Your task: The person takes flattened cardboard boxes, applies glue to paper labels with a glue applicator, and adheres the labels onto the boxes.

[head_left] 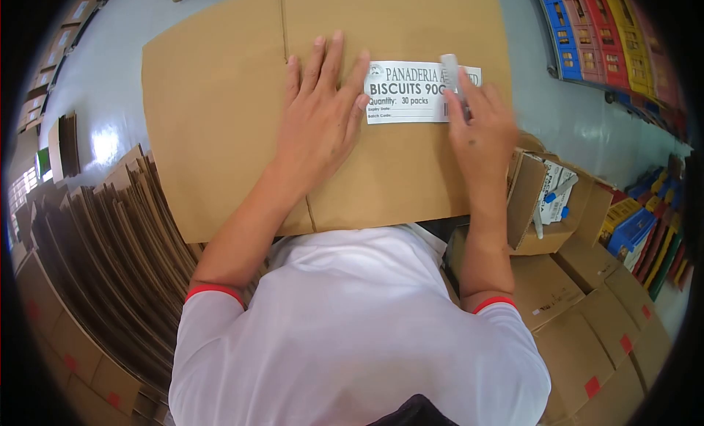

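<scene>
A flat brown cardboard carton (pixel 220 140) lies before me, bearing a white paper label (pixel 403 92) printed with biscuit details. My left hand (pixel 317 121) rests on the cardboard, fingers spread, with the thumb and index finger at the label's left edge. Over the label's right end, my right hand (pixel 480 129) pinches a whitish, stick-like tube (pixel 450 72); its exact kind I cannot make out. The tube and fingers hide part of the print, and that hand is slightly blurred.
An open cardboard box (pixel 528 235) at my right holds printed labels (pixel 556 187) and slim tubes with blue caps. Several folded cartons (pixel 110 242) stand upright at left. Colourful stacked crates (pixel 587 30) are at the upper right. Closed boxes (pixel 579 338) sit at lower right.
</scene>
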{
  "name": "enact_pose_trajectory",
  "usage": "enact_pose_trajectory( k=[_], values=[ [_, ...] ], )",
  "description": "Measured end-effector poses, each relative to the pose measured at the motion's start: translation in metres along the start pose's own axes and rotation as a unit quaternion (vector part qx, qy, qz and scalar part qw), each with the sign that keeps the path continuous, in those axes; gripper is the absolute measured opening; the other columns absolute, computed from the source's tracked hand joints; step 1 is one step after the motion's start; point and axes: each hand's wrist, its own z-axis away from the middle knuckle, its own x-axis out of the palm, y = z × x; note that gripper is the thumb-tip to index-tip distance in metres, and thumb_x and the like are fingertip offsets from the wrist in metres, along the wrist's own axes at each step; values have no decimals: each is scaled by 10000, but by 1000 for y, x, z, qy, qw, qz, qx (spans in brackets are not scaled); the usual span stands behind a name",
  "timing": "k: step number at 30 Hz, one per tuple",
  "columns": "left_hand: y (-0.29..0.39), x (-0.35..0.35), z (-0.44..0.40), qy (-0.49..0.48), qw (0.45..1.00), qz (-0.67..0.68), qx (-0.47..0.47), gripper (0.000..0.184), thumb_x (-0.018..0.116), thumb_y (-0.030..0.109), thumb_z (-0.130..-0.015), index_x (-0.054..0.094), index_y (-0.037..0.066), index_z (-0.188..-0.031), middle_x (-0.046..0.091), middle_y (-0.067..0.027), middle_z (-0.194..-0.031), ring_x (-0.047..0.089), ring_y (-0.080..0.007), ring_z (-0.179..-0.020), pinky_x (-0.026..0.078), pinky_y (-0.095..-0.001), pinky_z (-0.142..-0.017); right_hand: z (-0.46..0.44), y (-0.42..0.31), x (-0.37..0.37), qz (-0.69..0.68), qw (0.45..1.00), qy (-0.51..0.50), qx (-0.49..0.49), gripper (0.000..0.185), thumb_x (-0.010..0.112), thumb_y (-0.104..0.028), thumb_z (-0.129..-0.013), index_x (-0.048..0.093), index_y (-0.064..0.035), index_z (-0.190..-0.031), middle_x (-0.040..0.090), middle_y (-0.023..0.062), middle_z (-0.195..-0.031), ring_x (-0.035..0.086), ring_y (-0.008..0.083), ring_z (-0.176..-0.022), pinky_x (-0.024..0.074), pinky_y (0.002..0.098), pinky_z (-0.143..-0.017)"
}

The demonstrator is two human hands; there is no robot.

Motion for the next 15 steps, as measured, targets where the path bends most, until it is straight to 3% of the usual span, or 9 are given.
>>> enact_pose_trajectory(
  k=[1, 3, 5, 9, 10, 11, 12, 13, 15],
  values=[
    [-2, 1, -2, 2, 1000, 0, -2, 505, 476, 282, -1082, 465, 117, -1559, 310, -212, -1658, 260, -417, -1544, 169, -597, -1244, -1, -11, 5, -17, 999, 6, -29, 316, 731, -155, -911, 726, -56, -1210, 622, 85, -848, 637, 288, -722, 512, 410, -619],
    [-10, 4, -7, 116, 965, 236, -18, 525, 436, 263, -1097, 412, 46, -1574, 291, -239, -1660, 253, -418, -1548, 184, -548, -1251, -5, -46, 21, -44, 997, -15, -65, 316, 726, -161, -932, 719, -52, -1228, 644, 95, -818, 639, 275, -683, 526, 395, -627],
    [-19, 0, -11, 147, 950, 273, -27, 531, 422, 266, -1103, 394, 37, -1582, 280, -249, -1662, 250, -411, -1552, 194, -528, -1251, -4, -78, 44, -91, 988, -30, -123, 323, 721, -174, -930, 705, -48, -1227, 660, 111, -860, 659, 306, -715, 541, 417, -642],
    [-38, 18, -14, 224, 904, 363, -2, 533, 404, 282, -1116, 398, 15, -1577, 259, -264, -1668, 245, -402, -1558, 215, -498, -1248, -11, -96, 48, -132, 981, -81, -121, 330, 724, -190, -924, 699, -62, -1227, 673, 116, -907, 677, 324, -751, 558, 424, -668],
    [-36, 14, -16, 239, 893, 381, 10, 532, 403, 286, -1117, 405, 11, -1573, 256, -265, -1669, 245, -401, -1558, 220, -495, -1247, -13, -81, 42, -80, 990, -58, -100, 328, 728, -198, -921, 707, -67, -1221, 677, 117, -926, 685, 317, -760, 561, 419, -679],
    [-32, 4, -9, 182, 920, 347, -9, 524, 402, 300, -1119, 439, 12, -1555, 269, -261, -1666, 242, -408, -1558, 222, -495, -1246, -16, -63, 36, -26, 996, -36, -80, 326, 732, -205, -918, 715, -72, -1215, 682, 118, -944, 692, 310, -769, 564, 414, -690],
    [-29, -5, -6, 124, 942, 311, -30, 520, 401, 313, -1120, 474, 13, -1538, 283, -257, -1664, 239, -415, -1558, 224, -494, -1246, -19, -38, 28, -39, 999, -24, -18, 324, 736, -210, -916, 724, -73, -1210, 689, 118, -955, 697, 304, -782, 563, 408, -700],
    [-28, -5, -7, 125, 940, 315, -32, 520, 401, 313, -1120, 474, 13, -1538, 283, -257, -1664, 239, -415, -1558, 224, -494, -1246, -21, -10, 18, -51, 998, -13, 43, 322, 740, -216, -915, 733, -75, -1204, 695, 118, -965, 702, 298, -795, 562, 403, -710],
    [-27, -5, -9, 110, 957, 269, -13, 516, 387, 349, -1122, 545, 25, -1492, 317, -246, -1654, 231, -424, -1558, 221, -498, -1247, -26, 26, -12, -17, 991, -21, 130, 270, 675, -201, -943, 715, -65, -1172, 686, 141, -957, 685, 348, -857, 551, 467, -751]
  ],
)
